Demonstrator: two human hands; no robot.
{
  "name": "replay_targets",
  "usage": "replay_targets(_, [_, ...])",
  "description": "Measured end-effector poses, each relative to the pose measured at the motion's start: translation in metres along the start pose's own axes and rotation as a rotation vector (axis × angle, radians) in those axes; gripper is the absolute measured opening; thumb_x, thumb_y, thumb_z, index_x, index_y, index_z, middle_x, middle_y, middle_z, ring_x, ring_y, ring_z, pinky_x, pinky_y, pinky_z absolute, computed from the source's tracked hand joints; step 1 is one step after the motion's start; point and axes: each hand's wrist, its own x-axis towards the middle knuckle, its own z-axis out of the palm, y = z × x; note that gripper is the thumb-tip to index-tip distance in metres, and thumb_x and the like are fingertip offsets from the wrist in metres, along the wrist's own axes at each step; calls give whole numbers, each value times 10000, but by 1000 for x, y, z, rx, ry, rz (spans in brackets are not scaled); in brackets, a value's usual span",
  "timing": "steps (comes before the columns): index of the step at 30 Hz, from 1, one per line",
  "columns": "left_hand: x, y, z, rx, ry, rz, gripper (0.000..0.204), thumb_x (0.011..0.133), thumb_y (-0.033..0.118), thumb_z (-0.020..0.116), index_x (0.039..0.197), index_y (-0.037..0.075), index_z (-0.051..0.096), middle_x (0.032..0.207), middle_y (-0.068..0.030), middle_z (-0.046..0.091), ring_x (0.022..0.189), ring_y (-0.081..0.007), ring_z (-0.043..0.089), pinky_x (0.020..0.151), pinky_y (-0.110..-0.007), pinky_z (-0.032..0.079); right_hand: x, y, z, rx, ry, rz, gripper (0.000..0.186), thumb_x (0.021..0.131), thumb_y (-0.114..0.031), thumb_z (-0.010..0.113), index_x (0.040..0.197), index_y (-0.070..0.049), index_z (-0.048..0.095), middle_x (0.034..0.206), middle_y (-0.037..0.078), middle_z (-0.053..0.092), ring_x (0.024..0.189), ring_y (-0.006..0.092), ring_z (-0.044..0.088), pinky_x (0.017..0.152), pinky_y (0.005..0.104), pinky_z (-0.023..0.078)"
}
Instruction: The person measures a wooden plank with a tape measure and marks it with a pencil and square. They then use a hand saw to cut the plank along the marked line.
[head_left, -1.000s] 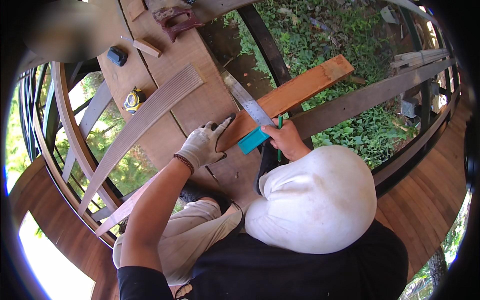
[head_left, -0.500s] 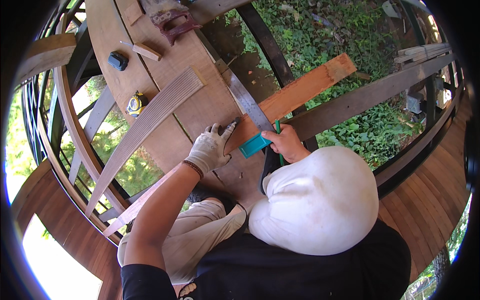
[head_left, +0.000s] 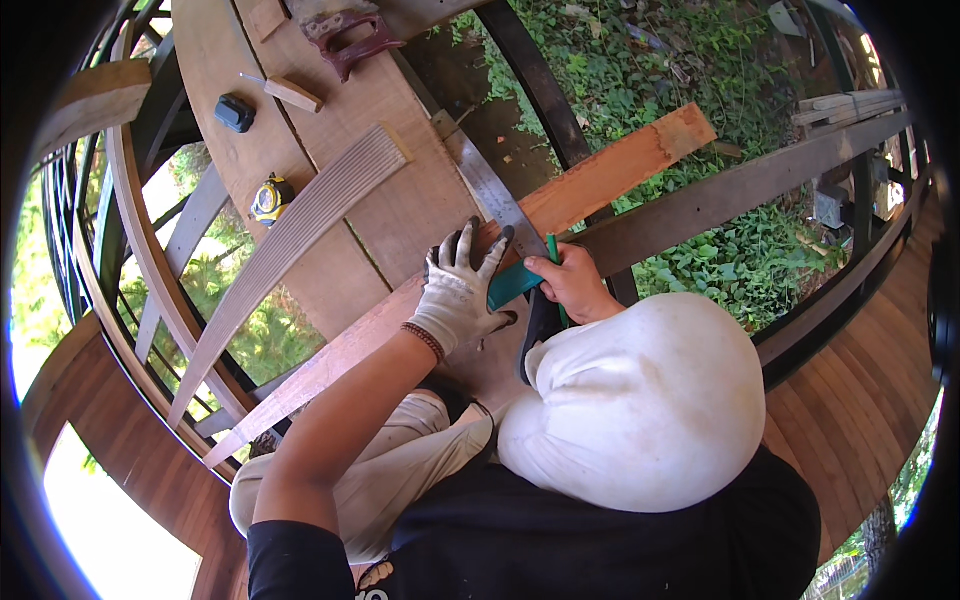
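A long reddish wooden board (head_left: pixel 620 172) lies slantwise in front of me over wider planks. Across it rests a try square with a metal blade (head_left: pixel 490 185) and a teal handle (head_left: pixel 512 284), the handle along the board's near edge. My left hand (head_left: pixel 458 290), in a pale glove with dark fingertips, lies spread on the board, its forefinger reaching the square's blade. My bare right hand (head_left: pixel 575 283) is closed at the handle's right end, thumb against the square. A green pencil (head_left: pixel 553 250) stands up between its fingers.
Left of the board lies a curved grooved wooden piece (head_left: pixel 290 240). Beyond are a tape measure (head_left: pixel 271 200), a dark block-shaped object (head_left: pixel 235 113), a wooden-handled pointed tool (head_left: pixel 292 95) and a handsaw (head_left: pixel 352 42). Dark beams (head_left: pixel 740 190) cross over greenery at the right.
My left hand has slid right and up along the board to the square, its fingers spreading. The square's teal handle has tilted slightly; my right hand has barely moved.
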Motion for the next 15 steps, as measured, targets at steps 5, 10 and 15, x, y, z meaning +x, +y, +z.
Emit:
replay_targets(5, [14,20,11,-19,73,-132,1039,701,631,757,1567,240,334,1580,-265,236,1435,-478,259,1140,-684,206,-2,-1,-2,27,-17,36,172,933,-129,709,820,-68,593,640,-28,516,489,43,436,431,219,303])
replay_targets(10, [16,21,17,-26,113,-150,991,704,548,750,1559,248,349,1562,-257,269,1426,-467,274,1139,-685,204,0,-8,-9,61,199,70,233,914,-224,749,825,-79,590,615,-36,508,431,50,411,388,234,273])
replay_targets(15, [15,22,15,-30,114,-153,999,687,515,751,1562,261,342,1552,-259,282,1426,-469,273,1137,-691,203,20,-19,-45,141,446,-115,278,900,-297,773,867,-82,599,620,-29,512,383,49,370,358,250,232])
